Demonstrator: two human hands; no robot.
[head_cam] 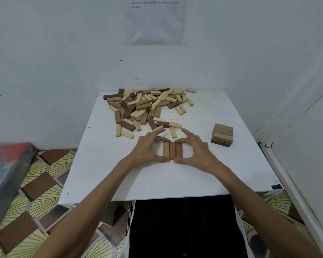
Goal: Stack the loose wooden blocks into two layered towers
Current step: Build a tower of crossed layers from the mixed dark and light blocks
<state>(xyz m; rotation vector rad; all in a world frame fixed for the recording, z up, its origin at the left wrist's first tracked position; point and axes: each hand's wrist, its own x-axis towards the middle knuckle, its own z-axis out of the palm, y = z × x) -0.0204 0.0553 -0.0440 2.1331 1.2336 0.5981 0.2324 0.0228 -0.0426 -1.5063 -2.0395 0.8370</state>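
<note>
Both forearms are cut off by the bottom edge, and dark trousers (pixel 183 229) fill the gap between them. To the left, a leaf-and-brick patterned floor mat (pixel 35 185) runs under a dark, shiny object (pixel 2 175) that is cropped and hard to identify.

On the white square table (pixel 119 179), about at its middle, lies a row of three oblong wooden blocks (pixel 172 150), side by side and touching, pale tan to darker brown from left to right. The left hand (pixel 147 150) curls round the row from 9 o'clock and the right hand (pixel 197 152) from 3 o'clock. Each thumb (pixel 164 160) presses the near ends while the bent fingers (pixel 163 139) press the far ends, so both hands grasp the row. The right forefinger sticks up, off the wood. The left palm hides the row's left flank, and I cannot tell if a fourth block lies there.

At 3 o'clock of the row, well apart, stands a short tower of tan wooden blocks (pixel 222 135) in crossed layers. At 12 o'clock spreads a heap of loose pale and dark brown wooden blocks (pixel 144 107), its nearest pieces just beyond the fingertips.

On the wall hangs a sheet of paper (pixel 155 21), its print too blurred to read.
</note>
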